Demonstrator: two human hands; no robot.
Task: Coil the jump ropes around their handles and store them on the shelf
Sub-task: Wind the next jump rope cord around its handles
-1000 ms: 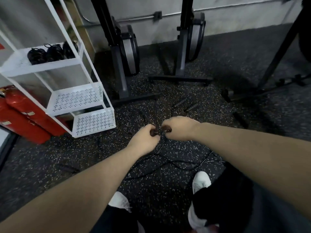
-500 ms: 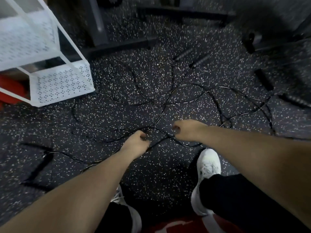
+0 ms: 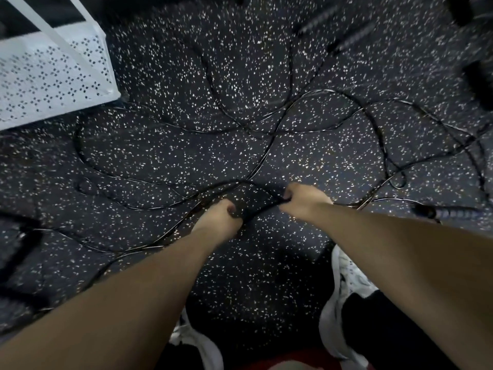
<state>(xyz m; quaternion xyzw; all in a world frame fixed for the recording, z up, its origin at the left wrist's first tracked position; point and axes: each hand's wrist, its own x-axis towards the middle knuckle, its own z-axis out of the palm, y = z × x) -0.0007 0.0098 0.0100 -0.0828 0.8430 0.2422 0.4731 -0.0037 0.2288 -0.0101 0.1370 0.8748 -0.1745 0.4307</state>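
Both hands reach down over the speckled black floor point(image 3: 240, 276) and grip one jump rope cord point(image 3: 256, 209) between them. The left hand point(image 3: 218, 220) has its fingers curled round the cord, with a dark rounded bit, perhaps a handle end, showing at the thumb; the blur keeps me from telling what it is. The right hand point(image 3: 304, 198) pinches the same cord just beside it, knuckles up, and a short slack stretch of cord hangs between the two fists.

Other cords point(image 3: 274, 129) sprawl in crossing loops over the middle of the floor, running toward the left edge of the view and out to the right, where they knot near a ribbed handle point(image 3: 453, 213) lying on the floor just past the right forearm. Two more handles point(image 3: 349, 40) lie side by side toward the far right part of the floor, well apart from the hands. A dark bar-like shape at the left edge is too blurred to name.

The white perforated shelf point(image 3: 53, 76) stands at the far left, its near corner well apart from the hands, with loops of cord on the floor between. The person's white shoes point(image 3: 344, 289) stand near the bottom, and the bare floor between them and the hands carries no cord.
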